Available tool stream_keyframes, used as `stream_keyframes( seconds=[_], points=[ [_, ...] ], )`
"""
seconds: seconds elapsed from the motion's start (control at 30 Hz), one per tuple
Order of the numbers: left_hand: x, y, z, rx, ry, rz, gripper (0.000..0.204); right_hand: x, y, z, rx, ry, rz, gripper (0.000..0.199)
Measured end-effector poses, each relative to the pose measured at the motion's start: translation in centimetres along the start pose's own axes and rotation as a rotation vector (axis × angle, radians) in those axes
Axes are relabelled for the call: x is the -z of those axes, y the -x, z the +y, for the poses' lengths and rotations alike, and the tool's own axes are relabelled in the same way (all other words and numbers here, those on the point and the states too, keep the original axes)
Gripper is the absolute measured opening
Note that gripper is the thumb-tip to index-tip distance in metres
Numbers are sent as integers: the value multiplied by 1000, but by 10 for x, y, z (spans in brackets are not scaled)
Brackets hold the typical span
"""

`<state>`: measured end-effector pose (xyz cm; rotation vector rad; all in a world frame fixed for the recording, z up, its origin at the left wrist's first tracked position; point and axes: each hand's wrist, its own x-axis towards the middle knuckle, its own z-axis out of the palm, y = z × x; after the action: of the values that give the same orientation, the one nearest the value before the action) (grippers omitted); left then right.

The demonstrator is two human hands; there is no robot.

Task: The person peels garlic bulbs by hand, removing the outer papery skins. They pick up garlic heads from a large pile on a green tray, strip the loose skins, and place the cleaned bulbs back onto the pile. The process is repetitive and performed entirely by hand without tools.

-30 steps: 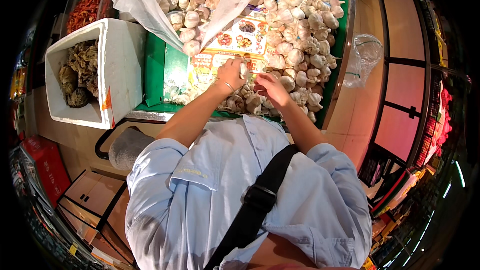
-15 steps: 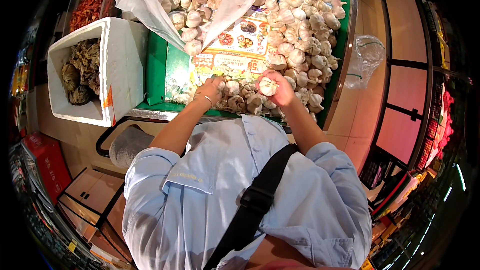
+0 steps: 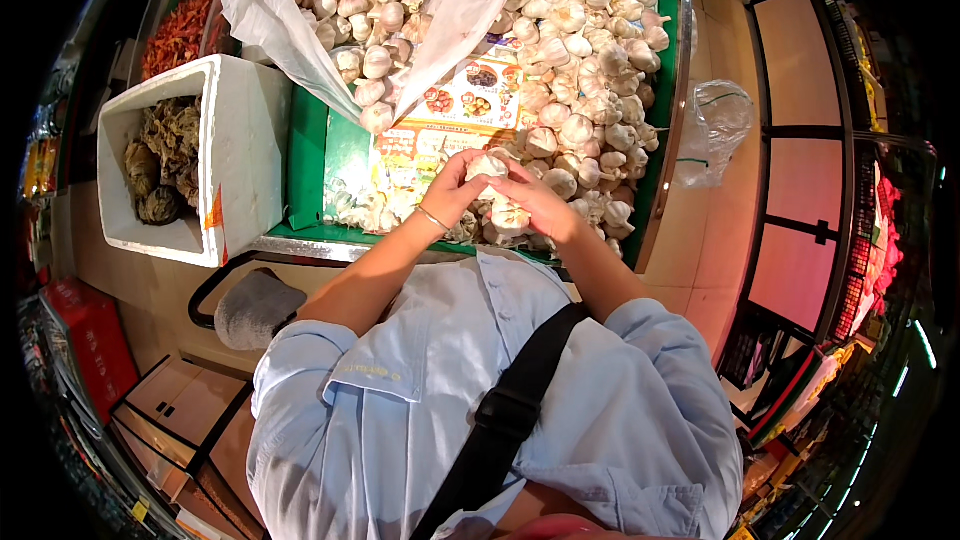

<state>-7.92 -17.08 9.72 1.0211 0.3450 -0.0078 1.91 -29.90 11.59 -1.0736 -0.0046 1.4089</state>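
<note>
My left hand (image 3: 453, 188) and my right hand (image 3: 541, 205) meet over the near edge of a green display bin (image 3: 306, 150). Between their fingers is a pale garlic bulb (image 3: 487, 168), with my left hand closed on it. A second garlic bulb (image 3: 509, 215) sits just below, against my right hand's curled fingers. Loose garlic (image 3: 578, 128) is heaped along the bin's right side. Papery skins (image 3: 362, 212) lie at the near left, beside my left wrist. Under my hands, part of the garlic layer is hidden.
An open white plastic bag (image 3: 455, 20) lies across the far part, with more garlic (image 3: 375, 62) around it. Printed paper (image 3: 462, 105) lines the bin. To the left stands a white foam box (image 3: 245, 140) of dried brown bundles. A clear bag (image 3: 715, 130) hangs by the right edge.
My left hand has lifted off the near garlic and come right, now closed on a bulb. My right hand has moved left to meet it. The view has shifted slightly.
</note>
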Motion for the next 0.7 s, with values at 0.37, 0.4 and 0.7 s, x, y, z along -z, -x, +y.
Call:
stream_keyframes(
  seconds=[0.37,0.4,0.7],
  points=[
    [-23,-7,21,-175,-693,-132,45,14,39,-15,288,820,156,48],
    [-27,-7,22,-223,-747,-103,44,13,44,-19,337,929,158,46],
    [-38,-28,7,-604,-781,37,17,0,52,-10,443,813,164,49]
  ],
)
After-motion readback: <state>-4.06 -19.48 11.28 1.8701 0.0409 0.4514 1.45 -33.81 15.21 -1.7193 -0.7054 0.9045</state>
